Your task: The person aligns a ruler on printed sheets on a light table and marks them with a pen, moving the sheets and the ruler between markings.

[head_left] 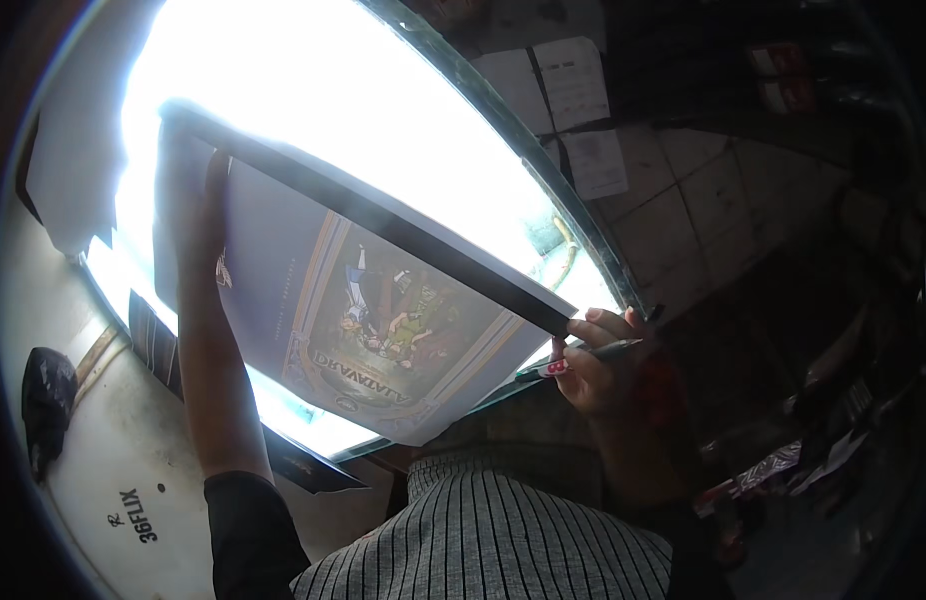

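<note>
A printed sheet [258,270] with an illustrated panel [383,310], upside down to me, lies over a brightly glowing light table [383,90]. A straight dark strip [383,218] runs along the sheet's far side. My left hand [201,195] reaches to the strip's far left end; glare hides most of its fingers, so its grip is unclear. At the strip's near right end is my right hand [595,365], its fingers closed round a slim dark pen-like tool [613,350] with a red and white part. Its fingertips touch the end of the strip.
A pale surface [143,420] with black lettering lies at the left, bearing a dark glossy object [49,400]. Beyond the glass edge are tiled floor [683,200] and a strapped paper bundle [573,100]. Crumpled shiny wrapping [783,465] lies at the lower right.
</note>
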Tool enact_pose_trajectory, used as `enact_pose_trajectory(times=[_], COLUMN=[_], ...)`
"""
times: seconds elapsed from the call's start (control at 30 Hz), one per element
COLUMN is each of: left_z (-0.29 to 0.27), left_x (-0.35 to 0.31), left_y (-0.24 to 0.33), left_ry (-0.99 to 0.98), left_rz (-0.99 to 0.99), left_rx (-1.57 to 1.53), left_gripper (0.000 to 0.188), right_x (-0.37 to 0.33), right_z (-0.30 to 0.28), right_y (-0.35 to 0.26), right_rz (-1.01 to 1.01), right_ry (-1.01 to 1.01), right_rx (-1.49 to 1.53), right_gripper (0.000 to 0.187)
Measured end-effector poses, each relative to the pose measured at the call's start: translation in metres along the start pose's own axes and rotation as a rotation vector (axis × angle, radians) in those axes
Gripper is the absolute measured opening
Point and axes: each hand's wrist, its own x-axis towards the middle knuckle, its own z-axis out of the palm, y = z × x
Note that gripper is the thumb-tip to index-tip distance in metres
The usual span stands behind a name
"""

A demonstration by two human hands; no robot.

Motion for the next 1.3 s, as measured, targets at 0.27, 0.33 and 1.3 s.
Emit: enact_pose_trajectory(times=[0.27,0.33,1.3], left_z=[0.011,0.014,-0.016], left_x=[-0.008,-0.002,-0.005], left_y=[-0.003,0.007,0.012], left_ry=[-0.029,0.0,-0.034], left_rz=[-0.184,-0.017,0.004], left_rx=[0.263,0.217,0.194], left_gripper=[0.063,0.07,0.084], right_x=[0.014,0.006,0.003], right_z=[-0.024,-0.027,-0.015], right_y=[-0.01,-0.001,-0.005], right_rz=[-0.043,-0.061,-0.096], right_ry=[-0.151,-0.091,-0.055], right_rx=[-0.203,-0.252,-0.26], right_gripper=[0.013,0.013,0.017])
